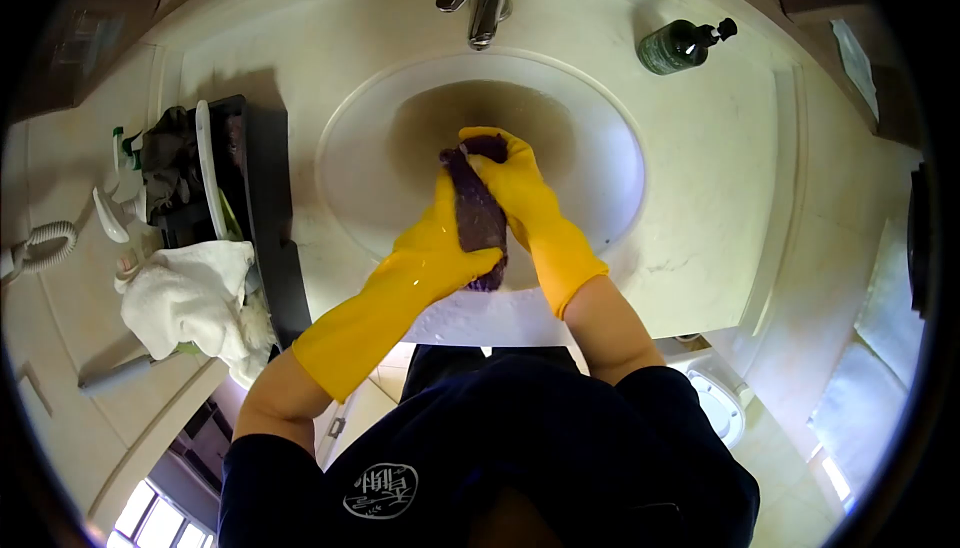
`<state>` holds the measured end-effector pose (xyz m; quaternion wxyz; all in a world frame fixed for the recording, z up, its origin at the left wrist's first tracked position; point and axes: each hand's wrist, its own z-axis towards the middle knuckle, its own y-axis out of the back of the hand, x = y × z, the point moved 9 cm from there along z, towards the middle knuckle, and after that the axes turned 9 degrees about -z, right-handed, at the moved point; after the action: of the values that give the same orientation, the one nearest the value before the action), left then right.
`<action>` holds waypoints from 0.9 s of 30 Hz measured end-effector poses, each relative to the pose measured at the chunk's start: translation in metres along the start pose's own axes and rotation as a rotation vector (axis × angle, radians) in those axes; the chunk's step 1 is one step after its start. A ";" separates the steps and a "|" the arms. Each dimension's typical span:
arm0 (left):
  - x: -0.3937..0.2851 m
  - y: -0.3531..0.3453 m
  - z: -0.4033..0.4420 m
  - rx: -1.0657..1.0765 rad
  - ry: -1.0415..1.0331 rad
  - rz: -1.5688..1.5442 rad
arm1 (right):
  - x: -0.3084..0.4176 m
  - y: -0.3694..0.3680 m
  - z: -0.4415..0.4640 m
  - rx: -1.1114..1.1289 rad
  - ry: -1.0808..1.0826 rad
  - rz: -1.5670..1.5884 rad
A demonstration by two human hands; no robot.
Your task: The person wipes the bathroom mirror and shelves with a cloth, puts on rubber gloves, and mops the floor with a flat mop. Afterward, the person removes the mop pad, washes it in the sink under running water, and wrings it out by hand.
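A dark purple cloth [480,210], bunched lengthwise, is held over the front half of the white oval sink [345,153]. Both hands wear long yellow rubber gloves. My left hand [452,248] grips the cloth along its left side, with the thumb across its lower end. At the cloth's upper end, my right hand [505,173] is closed around it, fingers curled over the top. Murky brownish water [425,113] lies in the basin behind the hands.
A chrome faucet [487,8] rises behind the basin. On the counter to the right stands a dark green pump bottle [675,48]. At left are a black bin [268,168] holding cleaning items and a white towel [190,293] draped beside it. A toilet [718,408] is at lower right.
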<state>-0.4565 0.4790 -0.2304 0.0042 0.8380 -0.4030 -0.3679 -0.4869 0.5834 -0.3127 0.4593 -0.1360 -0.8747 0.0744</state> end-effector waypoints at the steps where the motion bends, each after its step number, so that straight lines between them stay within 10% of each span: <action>1: -0.003 -0.003 0.005 -0.002 0.001 -0.008 | 0.002 0.001 0.003 -0.025 0.046 -0.128; 4: 0.013 -0.009 0.020 -0.002 0.155 0.231 | 0.013 0.007 0.011 -0.106 0.165 -0.734; 7: 0.031 -0.012 0.032 -0.057 -0.051 0.097 | 0.007 0.017 0.013 -0.073 -0.085 -0.562; 10: 0.038 -0.012 0.030 0.018 -0.068 -0.898 | 0.013 0.025 0.005 0.130 -0.231 -0.030; 18: 0.016 -0.063 -0.007 0.788 0.327 -2.238 | 0.000 0.007 -0.019 0.544 0.111 0.956; 27: 0.037 -0.081 -0.001 0.433 0.255 -1.829 | 0.017 0.028 -0.007 -0.022 -0.014 0.295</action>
<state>-0.3865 0.5080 -0.2768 -0.3972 0.8452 0.3538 -0.0515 -0.4857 0.6157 -0.3023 0.4360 -0.2675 -0.8490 0.1324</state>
